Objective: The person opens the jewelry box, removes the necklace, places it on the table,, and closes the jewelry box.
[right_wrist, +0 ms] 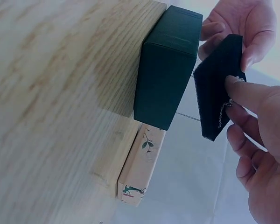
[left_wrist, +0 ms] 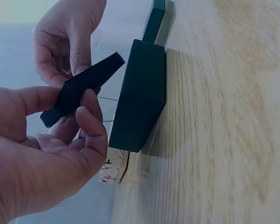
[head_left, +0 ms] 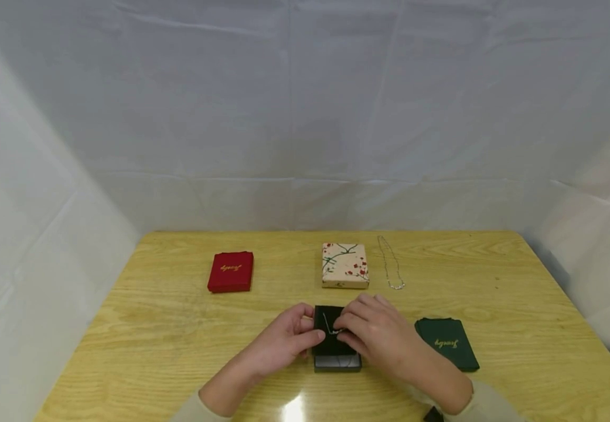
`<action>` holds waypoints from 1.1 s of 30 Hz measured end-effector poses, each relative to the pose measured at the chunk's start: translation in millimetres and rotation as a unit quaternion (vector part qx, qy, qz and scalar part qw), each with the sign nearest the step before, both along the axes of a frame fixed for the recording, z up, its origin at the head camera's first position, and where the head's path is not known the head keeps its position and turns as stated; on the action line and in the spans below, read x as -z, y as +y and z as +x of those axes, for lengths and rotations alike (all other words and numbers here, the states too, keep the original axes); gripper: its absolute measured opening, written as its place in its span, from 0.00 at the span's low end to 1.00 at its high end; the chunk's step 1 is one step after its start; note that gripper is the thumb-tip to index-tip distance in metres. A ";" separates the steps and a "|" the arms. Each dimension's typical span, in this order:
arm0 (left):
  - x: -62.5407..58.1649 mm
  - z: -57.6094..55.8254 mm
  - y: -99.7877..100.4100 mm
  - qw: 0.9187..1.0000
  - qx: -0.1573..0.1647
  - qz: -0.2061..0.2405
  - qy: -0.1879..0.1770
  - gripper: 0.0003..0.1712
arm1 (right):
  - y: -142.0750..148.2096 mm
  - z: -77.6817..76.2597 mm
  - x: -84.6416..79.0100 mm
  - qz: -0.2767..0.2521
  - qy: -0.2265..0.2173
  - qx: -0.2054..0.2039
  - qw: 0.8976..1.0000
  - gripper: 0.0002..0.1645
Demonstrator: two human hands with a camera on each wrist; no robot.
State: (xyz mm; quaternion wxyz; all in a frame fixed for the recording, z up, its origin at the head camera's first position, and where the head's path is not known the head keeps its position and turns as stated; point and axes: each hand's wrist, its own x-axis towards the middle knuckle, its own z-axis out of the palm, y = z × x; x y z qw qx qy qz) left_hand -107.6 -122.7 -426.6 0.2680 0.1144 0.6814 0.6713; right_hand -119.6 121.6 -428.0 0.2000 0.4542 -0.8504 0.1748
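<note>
A black pad (head_left: 331, 344) was held just above an open green box (head_left: 337, 370), near the front of the wooden table (head_left: 178, 351). We saw the left hand (head_left: 291, 337) clamp the pad by its side, thumb on one face and fingers behind; we judged that this grip kept the pad steady while leaving much of its front face exposed. The right hand (head_left: 375, 328) met the opposite side, its thumb and forefinger almost together, pinching a fine silver chain (right_wrist: 221, 114) against the pad; how firmly, we could not tell. Its remaining fingers were curled. In both wrist views, strands of chain ran between the pad and the box, and the closeness of the two probably spared those strands any pull. The green lid (head_left: 447, 344) lay apart on the right, presumably so that the box's mouth was left uncovered. Beyond the hands we noted a floral box (head_left: 345, 266), a necklace (head_left: 398, 275) stretched out just to its right, and a red box (head_left: 232, 272) farther left, all apparently placed clear of the fingers' working space.
</note>
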 end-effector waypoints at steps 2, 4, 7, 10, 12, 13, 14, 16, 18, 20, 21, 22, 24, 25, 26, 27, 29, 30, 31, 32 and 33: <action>0.2 0.3 0.2 1.000 0.001 0.002 -0.001 0.19 | 0.0 -0.4 1.0 -0.009 0.003 -0.003 1.000 0.14; 0.9 0.5 0.5 1.000 0.003 0.003 -0.002 0.19 | 0.0 -0.8 1.9 -0.013 0.006 -0.005 1.000 0.14; 1.8 0.9 0.7 1.000 0.004 -0.001 -0.002 0.19 | -0.3 -1.2 2.8 -0.010 0.011 -0.007 1.000 0.13; 1.7 1.3 1.1 1.000 0.003 -0.006 0.001 0.18 | 0.1 -1.1 2.6 -0.001 0.008 -0.006 1.000 0.13; 0.7 1.7 2.0 1.000 0.000 -0.012 0.007 0.18 | 0.4 -0.7 1.6 0.007 0.000 -0.004 1.000 0.12; 0.2 2.0 2.4 1.000 -0.002 -0.015 0.009 0.18 | 0.6 -0.4 0.8 0.009 -0.005 -0.003 1.000 0.12; -0.1 2.3 2.9 1.000 -0.004 -0.018 0.013 0.18 | 1.1 -0.1 -0.2 0.010 -0.010 -0.001 1.000 0.12; -0.2 2.6 3.5 0.999 -0.007 -0.024 0.021 0.18 | 1.4 0.4 -2.6 0.013 -0.019 0.001 1.000 0.11; 0.6 2.8 3.9 0.999 -0.010 -0.028 0.029 0.18 | 1.3 0.2 -5.8 0.012 -0.023 0.002 1.000 0.11; 1.6 2.9 4.0 0.999 -0.009 -0.029 0.033 0.17 | 1.3 -1.0 -9.0 0.008 -0.019 0.001 1.000 0.11; 1.8 3.0 4.1 0.999 -0.008 -0.030 0.035 0.17 | 1.1 -1.9 -10.6 0.005 -0.015 0.001 1.000 0.12; 2.1 3.2 4.2 0.999 -0.007 -0.031 0.037 0.17 | 1.0 -3.1 -12.0 0.002 -0.011 0.001 1.000 0.12; 2.1 3.6 4.7 0.999 -0.005 -0.032 0.038 0.16 | 0.9 -5.5 -14.3 -0.004 -0.002 0.000 1.000 0.12; 2.1 3.9 4.9 0.999 -0.004 -0.035 0.039 0.16 | 1.0 -6.8 -15.3 -0.008 0.001 0.000 1.000 0.12; 1.9 4.2 5.1 0.999 -0.003 -0.037 0.040 0.16 | 0.8 -8.0 -16.2 -0.011 0.004 0.000 1.000 0.12; 1.8 4.6 5.3 0.998 -0.003 -0.038 0.041 0.16 | 0.5 -9.4 -17.3 -0.014 0.006 0.000 1.000 0.12; 1.4 5.2 5.8 0.998 -0.003 -0.041 0.045 0.16 | -0.2 -12.2 -19.2 -0.020 0.007 -0.001 1.000 0.11; 1.4 5.4 5.9 0.998 -0.004 -0.044 0.048 0.15 | -0.7 -13.4 -20.7 -0.023 0.004 -0.002 1.000 0.10; 1.2 5.7 6.0 0.998 -0.004 -0.046 0.049 0.15 | -1.3 -14.7 -22.1 -0.026 0.001 -0.002 1.000 0.10; 1.1 5.8 6.1 0.998 -0.004 -0.049 0.050 0.15 | -2.1 -16.0 -23.5 -0.028 -0.002 -0.002 1.000 0.09; 0.9 5.8 6.3 0.997 -0.004 -0.052 0.051 0.15 | -2.8 -17.1 -25.1 -0.030 -0.004 -0.001 1.000 0.08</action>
